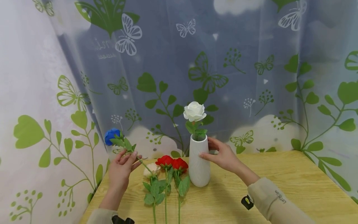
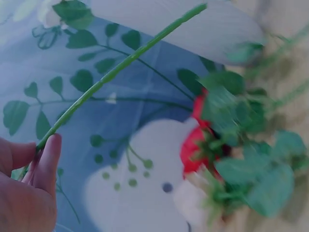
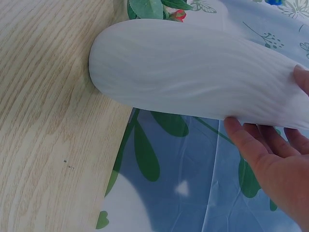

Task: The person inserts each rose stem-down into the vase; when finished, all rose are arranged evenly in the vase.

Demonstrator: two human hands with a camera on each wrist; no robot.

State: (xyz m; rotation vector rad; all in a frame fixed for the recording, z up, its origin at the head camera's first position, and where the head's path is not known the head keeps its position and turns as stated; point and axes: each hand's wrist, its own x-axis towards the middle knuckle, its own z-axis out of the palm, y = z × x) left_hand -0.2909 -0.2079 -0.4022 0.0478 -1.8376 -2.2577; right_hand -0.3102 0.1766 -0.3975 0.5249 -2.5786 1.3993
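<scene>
My left hand [image 1: 121, 169] pinches the green stem of a blue rose [image 1: 112, 137] between thumb and fingers, above the left side of the table. In the left wrist view the bare stem [image 2: 104, 79] slants up and away from the fingertips. My right hand [image 1: 223, 155] grips the upper part of a white vase [image 1: 199, 165], thumb in front and fingers round the right and back. The vase stands upright, with one white rose [image 1: 194, 111] in it. Left of it lie two red roses [image 1: 165, 160] and a cream rose [image 1: 152, 170], stems toward me.
The light wooden table [image 1: 251, 186] ends at a hanging cloth [image 1: 237, 93] printed with butterflies and leaves. The vase stands close to the table's back edge. A dark strap piece [image 1: 247, 202] shows at the right wrist.
</scene>
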